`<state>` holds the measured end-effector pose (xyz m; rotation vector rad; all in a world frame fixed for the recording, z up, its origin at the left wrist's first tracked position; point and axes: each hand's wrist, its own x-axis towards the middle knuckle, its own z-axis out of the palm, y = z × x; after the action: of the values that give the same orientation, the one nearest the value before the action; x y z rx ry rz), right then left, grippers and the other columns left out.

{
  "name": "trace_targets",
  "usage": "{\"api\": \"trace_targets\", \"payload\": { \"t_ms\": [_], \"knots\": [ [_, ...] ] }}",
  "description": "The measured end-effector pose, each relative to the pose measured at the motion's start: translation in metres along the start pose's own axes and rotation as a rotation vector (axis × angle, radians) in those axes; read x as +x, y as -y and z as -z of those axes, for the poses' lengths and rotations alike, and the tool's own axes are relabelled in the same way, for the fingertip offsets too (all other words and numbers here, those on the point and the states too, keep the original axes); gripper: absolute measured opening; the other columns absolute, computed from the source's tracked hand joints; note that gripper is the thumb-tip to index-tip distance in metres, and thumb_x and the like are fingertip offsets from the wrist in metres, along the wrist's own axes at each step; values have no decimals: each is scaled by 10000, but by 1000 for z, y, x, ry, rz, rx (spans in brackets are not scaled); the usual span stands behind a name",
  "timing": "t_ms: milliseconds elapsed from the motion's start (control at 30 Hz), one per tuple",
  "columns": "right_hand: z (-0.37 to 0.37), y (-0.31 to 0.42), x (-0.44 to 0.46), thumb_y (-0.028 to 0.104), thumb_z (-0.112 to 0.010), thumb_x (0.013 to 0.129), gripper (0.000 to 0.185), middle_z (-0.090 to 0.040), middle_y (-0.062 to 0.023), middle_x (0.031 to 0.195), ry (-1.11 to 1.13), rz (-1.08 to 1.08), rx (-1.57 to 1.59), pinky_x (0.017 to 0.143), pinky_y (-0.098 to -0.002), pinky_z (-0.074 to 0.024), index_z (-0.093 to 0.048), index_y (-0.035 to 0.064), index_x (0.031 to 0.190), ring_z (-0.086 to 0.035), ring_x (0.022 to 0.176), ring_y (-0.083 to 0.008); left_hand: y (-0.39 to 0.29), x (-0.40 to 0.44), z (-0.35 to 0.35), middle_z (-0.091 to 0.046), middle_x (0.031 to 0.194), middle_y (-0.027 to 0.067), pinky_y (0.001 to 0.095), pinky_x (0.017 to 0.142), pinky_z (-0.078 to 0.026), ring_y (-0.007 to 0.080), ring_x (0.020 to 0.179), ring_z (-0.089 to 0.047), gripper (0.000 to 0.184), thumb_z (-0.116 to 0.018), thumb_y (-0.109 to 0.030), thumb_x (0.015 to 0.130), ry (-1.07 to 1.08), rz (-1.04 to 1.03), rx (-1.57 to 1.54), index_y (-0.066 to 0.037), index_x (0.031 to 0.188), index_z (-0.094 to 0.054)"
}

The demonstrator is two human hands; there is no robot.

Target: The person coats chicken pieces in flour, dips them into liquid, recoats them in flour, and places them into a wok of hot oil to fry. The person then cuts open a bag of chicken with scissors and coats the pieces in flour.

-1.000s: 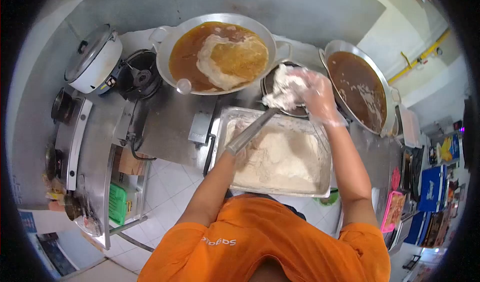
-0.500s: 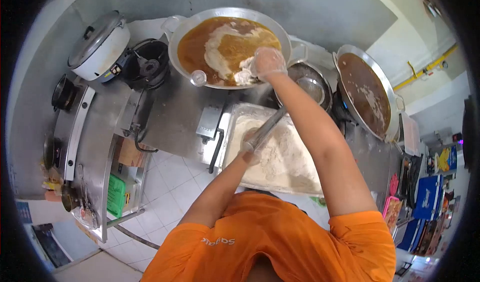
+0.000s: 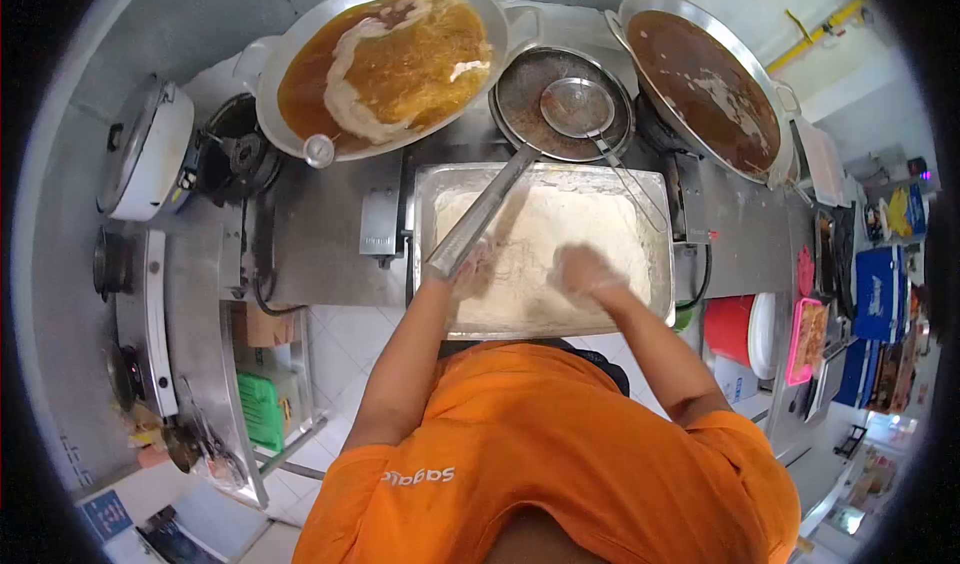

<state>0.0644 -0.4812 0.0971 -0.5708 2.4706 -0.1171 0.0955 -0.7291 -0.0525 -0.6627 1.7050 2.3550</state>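
A metal tray (image 3: pixel 664 274) of pale flour (image 3: pixel 570 209) stands before me. My left hand (image 3: pixel 474 270), in a clear plastic glove, is at the tray's left side, partly hidden under the long metal handle (image 3: pixel 485 212) of a big strainer. Its fingers are blurred. My right hand (image 3: pixel 588 272), also gloved, is over the flour at right of centre and smeared by motion. Behind the tray, the big strainer (image 3: pixel 520 94) carries a smaller wire strainer (image 3: pixel 577 109). At the back left is a wide pan (image 3: pixel 270 94) of oil, with a pale foam ring and a white lump in it.
A second wide pan (image 3: pixel 690 74) with darker oil stands at the back right. On the left are a rice cooker (image 3: pixel 155 154) and a black gas burner (image 3: pixel 235 149). A red bucket (image 3: pixel 728 329) and a pink tray (image 3: pixel 797 342) are on the right.
My right hand has come back from the oil pan to the flour tray; the white batter at its fingers is gone. My view has shifted, showing the whole tray. My left hand stays by the strainer handle.
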Motion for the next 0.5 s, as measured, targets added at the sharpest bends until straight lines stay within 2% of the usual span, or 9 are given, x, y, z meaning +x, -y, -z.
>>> {"api": "trace_targets", "payload": {
  "t_ms": [33, 100, 133, 167, 233, 267, 333, 433, 500],
  "knots": [
    [-32, -7, -1, 224, -588, 905, 350, -709, -258, 1043, 67, 43, 66, 892, -491, -536, -658, 1, 1166, -689, 996, -408, -8, -10, -1, -577, 706, 21, 338, 514, -420, 151, 595, -539, 50, -618, -91, 869, -13, 21, 59, -97, 862, -668],
    [-37, 18, -15, 301, -660, 870, 582, -701, -274, 1039, 127, -3, 136, 891, -478, -539, -517, -54, 1309, -681, 1014, -415, -18, -28, 0, -582, 713, 5, 326, 527, -426, 130, 598, -534, 69, -630, -74, 849, -40, 67, 177, -108, 878, -681],
    [-38, 31, -19, 340, -696, 853, 720, -697, -281, 1037, 158, -25, 169, 890, -471, -541, -447, -81, 1381, -677, 1024, -418, -19, -23, 4, -616, 747, 9, 343, 558, -442, 148, 623, -563, 51, -642, -109, 833, -60, 154, 397, -93, 865, -678],
    [-50, 33, -14, 306, -693, 861, 729, -694, -280, 1052, 147, 8, 174, 888, -470, -542, -405, -67, 1417, -675, 1032, -414, -16, -24, 5, -627, 755, 12, 350, 567, -444, 155, 631, -569, 50, -644, -131, 837, -58, 166, 433, -91, 851, -672],
    [-76, 33, 3, 238, -685, 876, 766, -688, -278, 1083, 125, 71, 179, 882, -469, -544, -323, -41, 1490, -671, 1047, -408, -60, -56, -16, -648, 772, 18, 365, 586, -448, 170, 648, -583, 88, -650, -173, 843, -53, 188, 502, -88, 825, -661],
    [-73, 42, 5, 147, -672, 890, 773, -686, -275, 1067, 120, 1, 135, 866, -466, -543, -272, -14, 1531, -677, 1022, -405, -58, -59, -17, -652, 771, 24, 367, 598, -453, 170, 658, -585, 129, -645, -199, 863, -85, 151, 696, -76, 827, -661],
    [-66, 40, 3, 129, -654, 895, 680, -677, -283, 1069, 53, 4, 223, 871, -464, -539, -358, -17, 1489, -667, 1046, -404, -60, -56, -15, -659, 771, 36, 373, 622, -461, 172, 677, -590, 212, -636, -250, 902, -151, 48, 1082, -51, 831, -661],
    [-62, 23, 13, 97, -627, 889, 531, -656, -295, 1088, -84, 77, 252, 883, -455, -538, -496, -17, 1390, -651, 1077, -403, -54, -56, -6, -644, 736, 48, 361, 636, -464, 162, 679, -571, 237, -617, -232, 945, -110, -206, 996, -24, 841, -658],
    [-72, 10, 17, 79, -611, 879, 449, -640, -295, 1112, -149, 147, 390, 892, -442, -539, -571, -13, 1316, -641, 1082, -405, -33, -52, -2, -612, 725, 45, 351, 632, -453, 149, 669, -534, 219, -609, -204, 961, -13, -228, 738, -31, 831, -644]
  ]
}}
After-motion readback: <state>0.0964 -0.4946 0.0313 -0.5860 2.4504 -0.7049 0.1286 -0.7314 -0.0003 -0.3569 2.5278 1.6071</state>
